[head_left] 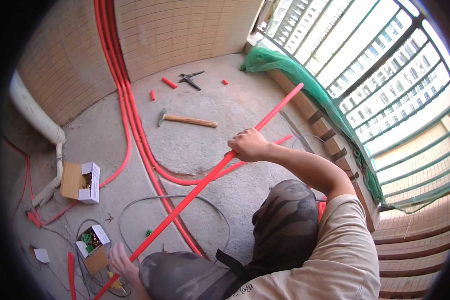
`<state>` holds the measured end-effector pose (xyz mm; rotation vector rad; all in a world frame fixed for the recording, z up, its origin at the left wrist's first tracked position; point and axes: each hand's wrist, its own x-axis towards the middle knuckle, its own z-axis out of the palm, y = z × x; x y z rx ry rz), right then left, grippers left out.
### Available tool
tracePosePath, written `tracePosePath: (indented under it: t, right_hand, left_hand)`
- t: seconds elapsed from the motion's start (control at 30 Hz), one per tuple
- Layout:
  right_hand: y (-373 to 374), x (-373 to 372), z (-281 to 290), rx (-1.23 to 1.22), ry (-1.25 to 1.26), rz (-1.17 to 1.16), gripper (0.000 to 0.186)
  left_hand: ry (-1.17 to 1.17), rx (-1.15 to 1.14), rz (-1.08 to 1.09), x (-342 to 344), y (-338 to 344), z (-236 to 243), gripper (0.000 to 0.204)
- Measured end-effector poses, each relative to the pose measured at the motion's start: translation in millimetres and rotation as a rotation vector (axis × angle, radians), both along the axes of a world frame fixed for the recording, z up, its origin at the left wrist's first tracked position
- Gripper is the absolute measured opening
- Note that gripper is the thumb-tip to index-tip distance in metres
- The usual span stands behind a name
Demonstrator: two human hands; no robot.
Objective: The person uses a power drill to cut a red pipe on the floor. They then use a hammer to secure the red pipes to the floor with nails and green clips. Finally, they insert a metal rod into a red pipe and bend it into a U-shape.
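Note:
A long straight red conduit pipe (186, 199) slants across the view from the lower left to the upper right. My right hand (251, 145) is closed around its upper half. At the lower left, my left hand (125, 266) has its fingers stretched out, slightly blurred, with the pipe passing across it; whether the palm touches the pipe is hard to see. Below the right hand, a second red pipe (180, 181) curves along the floor, its free end pointing toward the railing. My bent knees, in dark patterned trousers, are beside the long pipe.
A hammer (191, 120), black pliers (190, 80) and short red pipe offcuts (169, 82) lie ahead. Red pipes (119, 75) descend the wall into a floor groove. At left are open boxes (88, 184) of small parts and a white drainpipe (39, 119). Green netting (305, 75) borders the railing.

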<state>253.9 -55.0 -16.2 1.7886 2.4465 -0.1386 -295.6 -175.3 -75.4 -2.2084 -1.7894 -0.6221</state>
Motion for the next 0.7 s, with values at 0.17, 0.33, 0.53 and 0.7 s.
tracePosePath:
  t: [0.17, 0.33, 0.53, 0.7]
  right_hand:
    - [-77, 39, -40, 0.040, 0.122, -0.125, 0.018]
    - [-115, 72, -86, 0.509, 0.268, -0.297, 0.041]
    - [-229, 120, -129, 0.635, 0.858, -0.878, 0.047]
    - [-352, 141, -159, 0.097, 0.787, -0.990, 0.030]
  left_hand:
    - [0.212, -1.043, -0.078, 118, 52, -16, 0.042]
    - [0.320, -0.864, 0.051, 78, 68, 10, 0.035]
    - [0.228, -0.925, 0.166, 38, 112, 63, 0.035]
    - [0.118, -0.994, 0.058, 55, 131, 61, 0.035]
